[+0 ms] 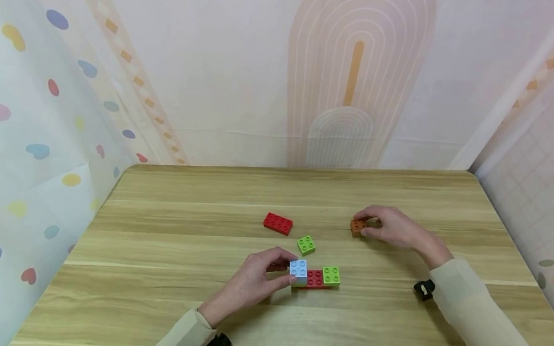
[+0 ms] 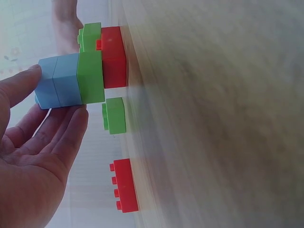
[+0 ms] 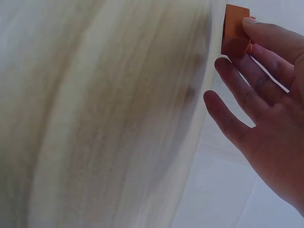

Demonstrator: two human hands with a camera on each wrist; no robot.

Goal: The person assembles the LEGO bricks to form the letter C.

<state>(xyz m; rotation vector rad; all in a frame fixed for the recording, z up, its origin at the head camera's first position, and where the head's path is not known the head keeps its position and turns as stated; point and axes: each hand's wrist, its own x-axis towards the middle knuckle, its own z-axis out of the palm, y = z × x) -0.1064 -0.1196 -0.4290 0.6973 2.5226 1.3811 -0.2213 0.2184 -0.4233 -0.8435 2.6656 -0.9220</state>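
My left hand (image 1: 258, 278) pinches two stacked light blue bricks (image 2: 59, 81) between thumb and fingers. Under them sits a green brick (image 2: 90, 77), on one end of a long red brick (image 2: 114, 57). A second green brick (image 1: 331, 275) stands on the red brick's other end, and bare red studs show in between. Farther right on the table, my right hand (image 1: 394, 228) pinches a small orange-brown brick (image 1: 357, 228), thumb on one side and fingers on the other. In the right wrist view that brick (image 3: 235, 31) has its studs towards the palm.
A loose green brick (image 1: 306, 245) lies just behind the joined bricks. Farther back is a loose red brick (image 1: 278, 223), studs up. The wooden table (image 1: 159, 251) runs back to a patterned cloth (image 1: 217, 67), with more cloth along both sides.
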